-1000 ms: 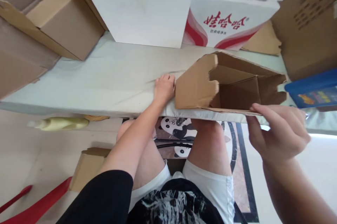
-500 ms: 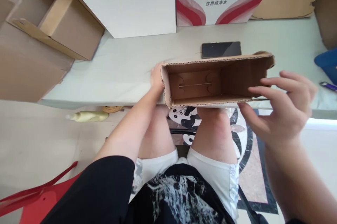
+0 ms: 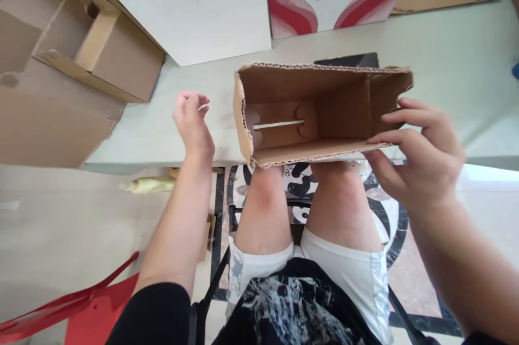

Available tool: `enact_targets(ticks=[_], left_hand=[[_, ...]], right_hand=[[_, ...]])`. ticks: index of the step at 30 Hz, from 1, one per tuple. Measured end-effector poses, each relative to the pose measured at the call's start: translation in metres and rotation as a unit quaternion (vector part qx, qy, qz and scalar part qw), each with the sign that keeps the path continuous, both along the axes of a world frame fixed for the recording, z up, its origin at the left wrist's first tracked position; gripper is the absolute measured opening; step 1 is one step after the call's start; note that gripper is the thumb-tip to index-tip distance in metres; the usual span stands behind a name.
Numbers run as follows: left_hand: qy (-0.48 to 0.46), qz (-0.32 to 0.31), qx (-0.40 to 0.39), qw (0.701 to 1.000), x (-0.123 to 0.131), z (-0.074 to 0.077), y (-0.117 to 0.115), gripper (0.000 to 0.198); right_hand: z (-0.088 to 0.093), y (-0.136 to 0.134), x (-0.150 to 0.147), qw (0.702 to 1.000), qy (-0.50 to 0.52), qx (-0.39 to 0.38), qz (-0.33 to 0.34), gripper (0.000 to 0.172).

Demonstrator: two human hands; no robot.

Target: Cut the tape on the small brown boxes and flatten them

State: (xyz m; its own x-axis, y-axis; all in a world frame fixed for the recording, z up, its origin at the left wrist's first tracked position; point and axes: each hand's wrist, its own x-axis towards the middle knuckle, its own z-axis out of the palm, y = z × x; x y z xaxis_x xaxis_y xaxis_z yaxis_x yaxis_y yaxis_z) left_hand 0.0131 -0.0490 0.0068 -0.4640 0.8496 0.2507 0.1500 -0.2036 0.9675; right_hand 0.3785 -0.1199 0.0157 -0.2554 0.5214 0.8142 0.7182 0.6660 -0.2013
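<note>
An open-topped cardboard box (image 3: pixel 348 118) stands at the table's front edge, its top toward me. A slit shows in its inner bottom, with pale light through it. My right hand (image 3: pixel 425 156) pinches the box's near rim by the right end, fingers inside and thumb outside. My left hand (image 3: pixel 193 123) is off to the left of the box, holding nothing, its fingers loosely bent and apart. A dark phone (image 3: pixel 348 60) lies behind the box, partly hidden by its far rim.
On the pale tabletop (image 3: pixel 454 64), a white box (image 3: pixel 194 15) and a red-and-white carton (image 3: pixel 324 4) stand at the back. Brown cardboard boxes (image 3: pixel 117 53) fill the left side. A red chair (image 3: pixel 97 302) is at lower left.
My left hand has let go of the box's left end and moved left. My right hand has closed on the near rim, and the box now sits more tilted.
</note>
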Motion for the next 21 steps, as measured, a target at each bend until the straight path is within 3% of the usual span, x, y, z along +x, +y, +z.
enact_targets(ticks=[2,4,5,8,14,18,21], left_hand=[[0.002,-0.058,0.032,0.998,0.001,0.020,-0.012,0.035],[0.059,-0.175,0.090,0.979,0.012,0.035,-0.020,0.038],[0.083,-0.231,0.088,0.965,0.018,0.040,-0.023,0.033],[0.063,-0.305,0.090,0.946,0.032,0.046,-0.024,0.034],[-0.015,-0.292,0.037,0.956,0.023,0.045,-0.021,0.038],[0.026,-0.276,0.051,0.960,0.016,0.047,-0.026,0.040],[0.050,-0.254,0.042,0.965,0.019,0.046,-0.027,0.043]], right_hand=[[0.002,-0.002,-0.007,1.000,-0.001,-0.009,0.006,0.011],[0.005,-0.003,-0.015,1.000,0.006,-0.019,0.016,0.012],[0.007,-0.003,-0.018,0.999,0.012,-0.023,0.019,0.013],[0.011,-0.002,-0.026,0.999,0.026,-0.036,0.017,0.012],[0.032,0.001,-0.033,0.995,-0.004,-0.072,0.074,0.012],[0.057,0.010,-0.038,0.988,-0.002,-0.115,0.098,0.020],[0.067,0.021,-0.042,0.984,-0.066,-0.137,0.090,0.017]])
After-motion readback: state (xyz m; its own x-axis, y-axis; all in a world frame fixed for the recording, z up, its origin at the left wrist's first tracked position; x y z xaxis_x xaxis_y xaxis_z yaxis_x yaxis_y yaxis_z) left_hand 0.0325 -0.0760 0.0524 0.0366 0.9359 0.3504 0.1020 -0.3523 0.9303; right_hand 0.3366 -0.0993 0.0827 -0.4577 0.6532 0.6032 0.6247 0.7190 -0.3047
